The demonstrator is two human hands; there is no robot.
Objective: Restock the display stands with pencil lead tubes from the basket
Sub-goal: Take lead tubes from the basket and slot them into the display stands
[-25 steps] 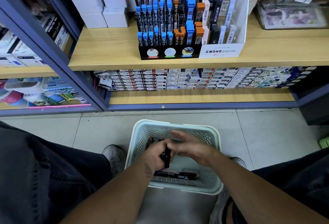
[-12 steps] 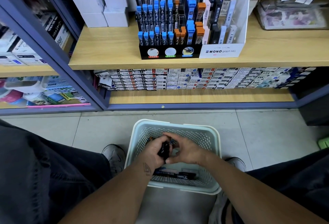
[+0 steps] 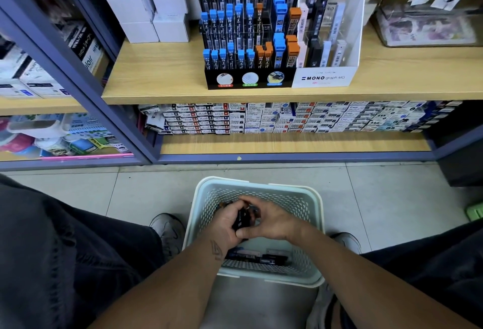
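A pale green perforated basket [image 3: 311, 226] stands on the floor between my feet. Inside it my left hand [image 3: 226, 226] grips a bundle of black pencil lead tubes [image 3: 241, 220]. My right hand [image 3: 271, 221] curls round the same bundle from the right, thumb against my left hand. More dark tubes [image 3: 261, 255] lie on the basket's bottom near its front wall. On the wooden shelf above stands a black display stand [image 3: 248, 80] holding blue- and orange-capped tubes. A white MONO graph MG stand [image 3: 324, 77] with black and white tubes sits next to it on the right.
White boxes [image 3: 149, 12] are stacked left of the black stand. The lower shelf [image 3: 287, 143] holds rows of small lead boxes. A blue shelf post [image 3: 78, 88] runs diagonally on the left. My knees in dark trousers flank the basket, and my shoes rest beside it.
Both hands have moved a little towards the basket's far side and closed together round the tubes, which now stand less upright in my left hand.
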